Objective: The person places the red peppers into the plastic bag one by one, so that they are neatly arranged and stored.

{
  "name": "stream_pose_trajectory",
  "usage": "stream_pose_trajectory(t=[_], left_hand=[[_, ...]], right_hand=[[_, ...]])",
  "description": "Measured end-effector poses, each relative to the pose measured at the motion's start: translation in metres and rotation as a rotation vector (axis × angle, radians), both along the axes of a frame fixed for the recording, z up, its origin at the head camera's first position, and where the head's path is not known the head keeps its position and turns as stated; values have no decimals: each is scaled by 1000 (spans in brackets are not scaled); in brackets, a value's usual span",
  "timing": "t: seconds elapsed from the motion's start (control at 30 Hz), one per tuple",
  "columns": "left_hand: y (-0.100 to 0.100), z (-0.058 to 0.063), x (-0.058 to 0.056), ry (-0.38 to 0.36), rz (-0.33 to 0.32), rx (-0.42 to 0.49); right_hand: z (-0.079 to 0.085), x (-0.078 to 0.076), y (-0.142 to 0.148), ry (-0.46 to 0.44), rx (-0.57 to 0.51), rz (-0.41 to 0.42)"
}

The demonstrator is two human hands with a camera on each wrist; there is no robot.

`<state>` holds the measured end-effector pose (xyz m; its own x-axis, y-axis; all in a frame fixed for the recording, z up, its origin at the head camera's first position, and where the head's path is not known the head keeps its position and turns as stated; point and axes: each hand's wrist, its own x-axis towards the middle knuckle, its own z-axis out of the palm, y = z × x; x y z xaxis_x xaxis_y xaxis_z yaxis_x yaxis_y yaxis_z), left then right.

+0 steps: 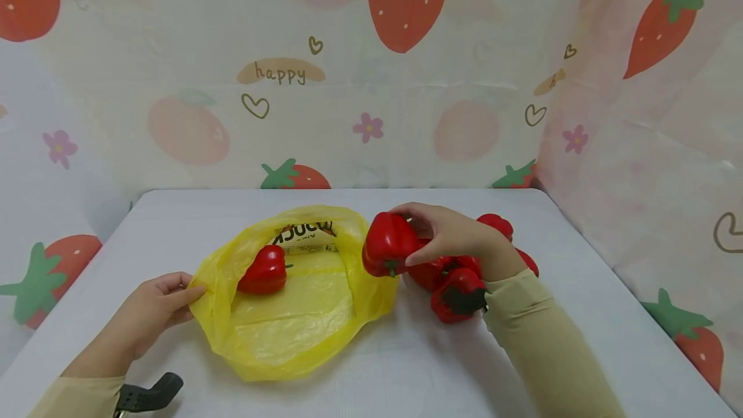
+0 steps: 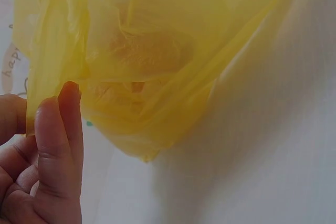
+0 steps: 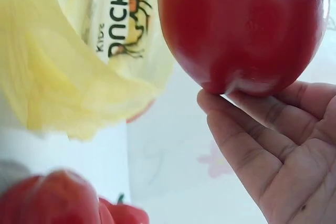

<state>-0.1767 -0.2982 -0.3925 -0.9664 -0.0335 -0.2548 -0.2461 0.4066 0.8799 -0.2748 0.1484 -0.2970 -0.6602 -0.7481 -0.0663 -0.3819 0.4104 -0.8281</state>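
A yellow plastic bag (image 1: pixel 290 357) lies open-mouthed on the table, with one red bell pepper (image 1: pixel 266 271) inside at its left. My left hand (image 1: pixel 152 311) pinches the bag's left rim between thumb and fingers; in the left wrist view the thin plastic (image 2: pixel 58 40) passes between the fingertips. Beside the bag's right rim, my right hand (image 1: pixel 449 234) holds a second red bell pepper (image 1: pixel 387 244) above the table, stem downward. In the right wrist view that pepper (image 3: pixel 241 30) rests against the fingers, and the thumb is mostly out of frame.
Several more red bell peppers (image 1: pixel 455 295) lie in a group under and behind the right forearm. A white table (image 1: pixel 406 366) carries everything, with a strawberry-print cloth (image 1: pixel 348 82) behind it and at the sides. Black camera mounts (image 1: pixel 152 393) sit at the wrists.
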Motion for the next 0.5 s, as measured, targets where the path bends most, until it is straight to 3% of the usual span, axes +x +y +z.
stream_pose_trajectory(t=[0.3, 0.5], left_hand=[[1, 0, -1, -2, 1, -12], [1, 1, -2, 3, -5, -13]], right_hand=[[-8, -13, -41, 44, 59, 14], [-10, -18, -65, 28, 113, 9]])
